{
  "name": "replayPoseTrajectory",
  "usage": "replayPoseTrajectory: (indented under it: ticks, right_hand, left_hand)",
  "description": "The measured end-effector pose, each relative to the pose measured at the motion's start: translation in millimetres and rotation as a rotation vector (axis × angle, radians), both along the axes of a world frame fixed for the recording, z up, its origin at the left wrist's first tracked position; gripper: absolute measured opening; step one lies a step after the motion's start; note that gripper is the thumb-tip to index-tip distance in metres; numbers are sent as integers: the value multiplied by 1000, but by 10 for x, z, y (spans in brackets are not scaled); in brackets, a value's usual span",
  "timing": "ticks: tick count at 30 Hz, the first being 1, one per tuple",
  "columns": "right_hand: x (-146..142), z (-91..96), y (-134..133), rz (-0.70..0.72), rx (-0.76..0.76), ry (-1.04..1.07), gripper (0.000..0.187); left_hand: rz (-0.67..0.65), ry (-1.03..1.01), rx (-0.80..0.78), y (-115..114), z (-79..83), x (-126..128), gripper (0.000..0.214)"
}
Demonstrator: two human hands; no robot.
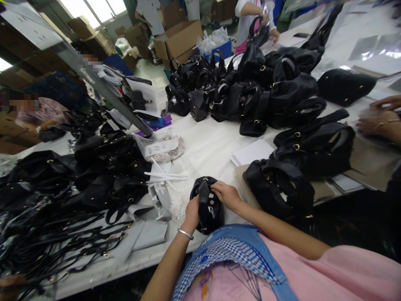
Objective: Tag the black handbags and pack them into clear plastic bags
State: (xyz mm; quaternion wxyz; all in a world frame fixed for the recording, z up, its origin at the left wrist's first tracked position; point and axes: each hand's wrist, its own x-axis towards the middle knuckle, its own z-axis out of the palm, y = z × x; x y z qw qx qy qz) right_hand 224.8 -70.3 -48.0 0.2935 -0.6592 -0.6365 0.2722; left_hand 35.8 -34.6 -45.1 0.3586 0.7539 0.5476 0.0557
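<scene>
A small black handbag (207,211) stands at the table's near edge, right in front of my body, with its opening facing up. My left hand (192,212) is closed on the left side of its rim, and the thumb and fingertips are partly hidden by the bag. At the upper right of the opening, my right hand (226,195) has its fingers bent and pressed on the bag's edge. Light-coloured small pieces show inside the opening. Just left of the bag lie white scraps (179,205) and white strips (166,176).
Black handbags (232,100) crowd the far table, with more (280,184) at the right. Black bags (103,167) and straps (78,240) cover the left. A clear plastic bag (164,147) lies mid-table. A metal post (103,83) rises left. A co-worker's hands (380,119) are at right.
</scene>
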Motion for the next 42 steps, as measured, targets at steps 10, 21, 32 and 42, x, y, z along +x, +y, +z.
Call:
replayPoseTrajectory:
  ticks: [10, 21, 32, 42]
  right_hand:
    - [-101, 184, 252, 176, -256, -339, 27]
    - [-182, -32, 346, 210, -356, -348, 21]
    - [59, 43, -176, 245, -231, -8, 68]
    - [-189, 298, -291, 414, -127, -148, 40]
  left_hand:
    - [150, -264, -100, -33, 19, 50, 30]
    - [56, 155, 62, -126, 199, 241, 27]
    - [31, -337, -248, 149, 24, -104, 23]
    - [26, -433, -126, -15, 82, -477, 21]
